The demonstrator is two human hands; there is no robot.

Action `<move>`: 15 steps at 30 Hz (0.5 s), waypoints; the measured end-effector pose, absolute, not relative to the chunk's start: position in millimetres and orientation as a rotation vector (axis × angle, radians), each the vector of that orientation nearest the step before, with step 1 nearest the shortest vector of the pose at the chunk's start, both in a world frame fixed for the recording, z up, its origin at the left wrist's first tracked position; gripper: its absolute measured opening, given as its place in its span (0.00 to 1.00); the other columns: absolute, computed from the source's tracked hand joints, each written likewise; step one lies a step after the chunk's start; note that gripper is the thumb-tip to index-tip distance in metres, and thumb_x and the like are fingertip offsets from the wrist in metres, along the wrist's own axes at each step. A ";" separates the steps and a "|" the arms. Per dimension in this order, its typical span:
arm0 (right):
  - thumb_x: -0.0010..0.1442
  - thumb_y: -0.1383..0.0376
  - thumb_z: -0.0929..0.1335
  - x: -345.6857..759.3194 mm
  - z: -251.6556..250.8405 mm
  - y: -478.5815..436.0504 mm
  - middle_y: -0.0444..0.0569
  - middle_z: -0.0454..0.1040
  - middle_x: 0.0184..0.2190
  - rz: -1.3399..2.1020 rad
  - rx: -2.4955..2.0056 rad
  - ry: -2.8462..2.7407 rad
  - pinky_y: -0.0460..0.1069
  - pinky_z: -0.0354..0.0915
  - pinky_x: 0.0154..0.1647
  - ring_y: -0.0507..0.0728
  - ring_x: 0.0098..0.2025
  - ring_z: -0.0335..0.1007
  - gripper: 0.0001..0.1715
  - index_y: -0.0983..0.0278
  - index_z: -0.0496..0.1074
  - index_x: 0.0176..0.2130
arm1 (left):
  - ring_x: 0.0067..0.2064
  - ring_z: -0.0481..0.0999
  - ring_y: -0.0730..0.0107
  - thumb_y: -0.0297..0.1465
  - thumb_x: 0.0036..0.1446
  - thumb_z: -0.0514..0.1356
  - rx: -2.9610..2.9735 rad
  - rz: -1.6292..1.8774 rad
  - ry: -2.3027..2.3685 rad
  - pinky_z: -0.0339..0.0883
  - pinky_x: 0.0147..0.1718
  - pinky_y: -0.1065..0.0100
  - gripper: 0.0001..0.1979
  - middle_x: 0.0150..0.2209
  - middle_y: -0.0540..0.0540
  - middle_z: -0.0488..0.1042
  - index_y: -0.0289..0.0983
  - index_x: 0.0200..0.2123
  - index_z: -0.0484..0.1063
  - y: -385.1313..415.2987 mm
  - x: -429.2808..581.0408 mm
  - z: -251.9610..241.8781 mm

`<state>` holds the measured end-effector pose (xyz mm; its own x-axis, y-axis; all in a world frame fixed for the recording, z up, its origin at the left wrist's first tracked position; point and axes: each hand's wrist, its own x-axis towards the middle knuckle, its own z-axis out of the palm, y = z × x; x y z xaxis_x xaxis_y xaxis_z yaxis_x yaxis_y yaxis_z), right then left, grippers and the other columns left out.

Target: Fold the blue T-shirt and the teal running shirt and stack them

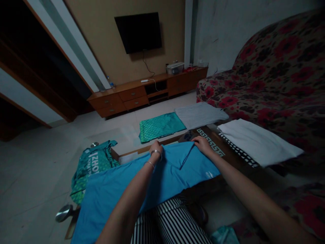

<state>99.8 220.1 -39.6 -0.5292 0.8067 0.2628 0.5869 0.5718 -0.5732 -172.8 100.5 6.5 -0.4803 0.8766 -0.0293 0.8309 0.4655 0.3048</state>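
A blue T-shirt (pixel 114 189) with a small white logo lies lengthwise in front of me, folded along its length, its left end hanging toward the lower left. My left hand (pixel 156 149), with bangles at the wrist, is closed on its far edge near the middle. At the right far corner, my right hand (pixel 202 145) pinches the cloth between thumb and fingers. Between my hands a flap of the shirt folds down to a point. Left of the shirt lies a crumpled green jersey (pixel 95 157) with white lettering.
Beyond my hands, a folded green garment (pixel 162 125) and a grey one (pixel 200 114) lie flat on the glass-topped table. A folded white garment (pixel 259 140) is at the right. A floral sofa (pixel 274 67) borders the right side; a wooden TV cabinet (pixel 134 96) stands against the wall.
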 end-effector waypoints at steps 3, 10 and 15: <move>0.55 0.73 0.64 104.5 -35.0 219.6 0.51 0.77 0.38 0.575 -1.123 -2.319 0.49 0.63 0.46 0.56 0.41 0.70 0.15 0.64 0.78 0.38 | 0.43 0.76 0.53 0.30 0.60 0.51 1.426 0.331 2.621 0.68 0.39 0.60 0.15 0.42 0.35 0.76 0.35 0.48 0.69 90.7 -168.9 13.2; 0.63 0.67 0.61 87.4 -11.9 175.1 0.57 0.68 0.55 0.221 -1.157 -2.336 0.57 0.55 0.57 0.64 0.58 0.59 0.21 0.64 0.72 0.54 | 0.66 0.50 0.57 0.31 0.65 0.43 2.080 0.348 2.481 0.43 0.63 0.49 0.22 0.65 0.42 0.55 0.40 0.59 0.62 61.6 -131.6 21.9; 0.63 0.58 0.63 68.0 -28.6 129.6 0.54 0.58 0.63 0.265 -0.976 -2.519 0.61 0.48 0.63 0.65 0.66 0.48 0.26 0.62 0.65 0.59 | 0.68 0.44 0.55 0.47 0.64 0.44 2.149 0.135 2.281 0.40 0.62 0.42 0.30 0.68 0.42 0.48 0.39 0.64 0.55 48.6 -115.5 -4.4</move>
<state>68.0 129.6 -28.6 -0.6631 0.6779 0.3174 0.5972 0.7348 -0.3217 -115.5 48.6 -4.4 -0.0610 0.9966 0.0551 0.9962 0.0574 0.0659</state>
